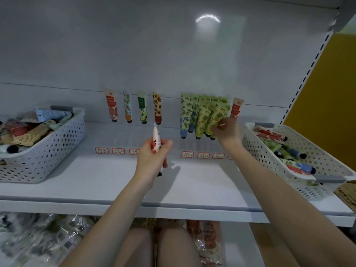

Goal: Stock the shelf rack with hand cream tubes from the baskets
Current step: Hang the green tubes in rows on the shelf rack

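White, red-printed hand cream tube [156, 138] is standing near upright before the rack [119, 143], crimped end up and black cap down, the left grip [152, 157] curling round its lower half, while the right grip [225, 130] is pinching a racked green tube [216, 114].

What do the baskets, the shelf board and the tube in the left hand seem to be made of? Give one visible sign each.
Left basket and right basket: moulded white plastic, matt, with regular punched holes. Shelf board: probably painted metal, smooth with a faint sheen. Tube held by the left hand: soft printed plastic, likely, with a flat crimped end.
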